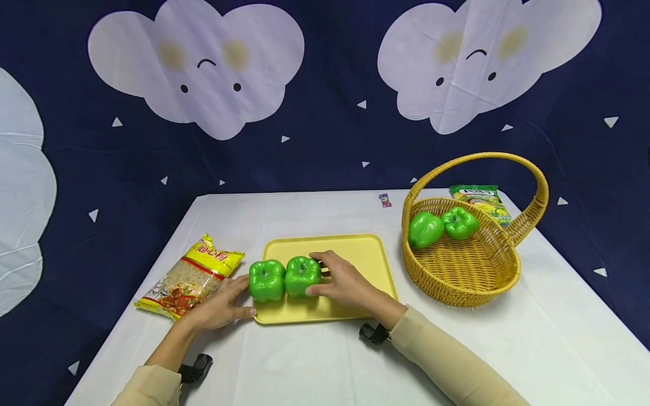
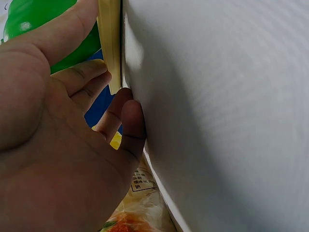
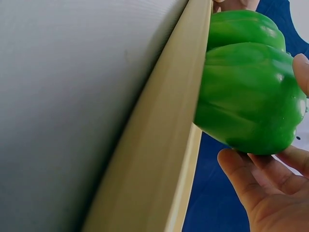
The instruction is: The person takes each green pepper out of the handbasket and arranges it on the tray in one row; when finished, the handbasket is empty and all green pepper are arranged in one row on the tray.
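Observation:
Two green peppers stand side by side on the left part of a yellow tray (image 1: 365,254). My right hand (image 1: 312,275) grips the right pepper (image 1: 302,275), fingers behind it and thumb in front. In the right wrist view that pepper (image 3: 246,96) sits past the tray rim (image 3: 164,145), with my fingers (image 3: 251,188) under it. My left hand (image 1: 244,296) rests at the tray's front left corner. Its fingers touch the side of the left pepper (image 1: 266,280) and the thumb lies along the tray edge. The left wrist view shows this hand (image 2: 58,145) against the pepper (image 2: 29,17) and tray edge (image 2: 110,43).
A wicker basket (image 1: 457,282) with a tall handle stands to the right and holds two more green peppers (image 1: 425,228). A green snack bag (image 1: 479,200) lies behind it. A yellow pasta packet (image 1: 190,276) lies left of the tray. A small purple sweet (image 1: 385,199) lies at the table's back.

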`<state>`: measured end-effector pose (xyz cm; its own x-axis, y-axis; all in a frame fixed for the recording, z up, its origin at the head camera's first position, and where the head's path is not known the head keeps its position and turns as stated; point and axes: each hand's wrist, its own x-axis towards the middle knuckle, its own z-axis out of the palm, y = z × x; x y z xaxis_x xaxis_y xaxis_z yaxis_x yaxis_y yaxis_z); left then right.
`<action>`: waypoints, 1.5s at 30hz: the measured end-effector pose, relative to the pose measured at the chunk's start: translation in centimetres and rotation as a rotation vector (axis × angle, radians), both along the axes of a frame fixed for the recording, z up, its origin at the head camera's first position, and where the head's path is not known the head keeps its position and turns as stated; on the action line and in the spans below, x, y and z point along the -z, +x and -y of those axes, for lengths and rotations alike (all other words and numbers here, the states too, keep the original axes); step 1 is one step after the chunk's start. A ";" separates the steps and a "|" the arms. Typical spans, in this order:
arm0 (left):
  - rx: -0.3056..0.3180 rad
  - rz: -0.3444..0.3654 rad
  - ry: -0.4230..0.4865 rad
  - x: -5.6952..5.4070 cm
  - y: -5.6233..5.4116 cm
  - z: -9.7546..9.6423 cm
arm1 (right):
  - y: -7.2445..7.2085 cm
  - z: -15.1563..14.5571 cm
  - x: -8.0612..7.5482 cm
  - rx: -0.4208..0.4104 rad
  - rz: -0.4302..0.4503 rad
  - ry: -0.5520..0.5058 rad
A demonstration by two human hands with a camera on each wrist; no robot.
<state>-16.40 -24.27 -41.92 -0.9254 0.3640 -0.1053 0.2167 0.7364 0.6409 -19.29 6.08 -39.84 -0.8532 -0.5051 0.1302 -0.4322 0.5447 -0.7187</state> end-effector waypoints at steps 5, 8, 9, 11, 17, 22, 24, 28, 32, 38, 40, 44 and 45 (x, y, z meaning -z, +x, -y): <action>-0.002 0.004 0.004 0.0 0.0 0.0 | 0.0 0.0 0.0 0.002 -0.001 0.001; -0.002 0.005 0.005 0.0 0.1 0.0 | 0.0 -0.1 0.0 0.002 -0.007 -0.002; -0.003 0.006 0.005 0.0 0.1 0.0 | 0.0 -0.2 -0.1 0.005 -0.009 0.000; -0.004 0.008 0.006 0.0 0.1 0.0 | 0.0 -0.3 -0.2 0.010 -0.016 0.008; -0.008 0.015 0.011 0.0 0.0 0.0 | -0.2 -1.3 -1.1 0.047 -0.052 -0.001; -0.005 0.010 0.006 0.0 0.0 0.0 | -0.5 -2.6 -2.3 0.050 -0.142 -0.024; -0.005 0.008 0.004 0.0 0.0 0.0 | -0.5 -3.2 -2.8 0.046 -0.188 -0.024; -0.006 0.010 0.006 0.1 0.0 0.0 | -0.5 -4.5 -3.7 0.054 -0.249 -0.013; -0.007 0.012 0.005 0.0 0.0 0.0 | -0.6 -5.8 -4.6 0.071 -0.277 -0.014; -0.002 -0.002 0.001 0.0 0.0 0.0 | -0.9 -7.7 -5.8 0.109 -0.313 -0.007; -0.001 -0.002 0.003 0.0 0.0 0.0 | -0.9 -8.3 -6.2 0.123 -0.322 -0.002; -0.003 0.007 0.009 0.1 0.0 0.0 | -0.9 -9.7 -7.0 0.137 -0.337 -0.007; -0.004 0.008 0.010 0.1 0.0 0.0 | -0.9 -10.0 -7.2 0.139 -0.342 -0.006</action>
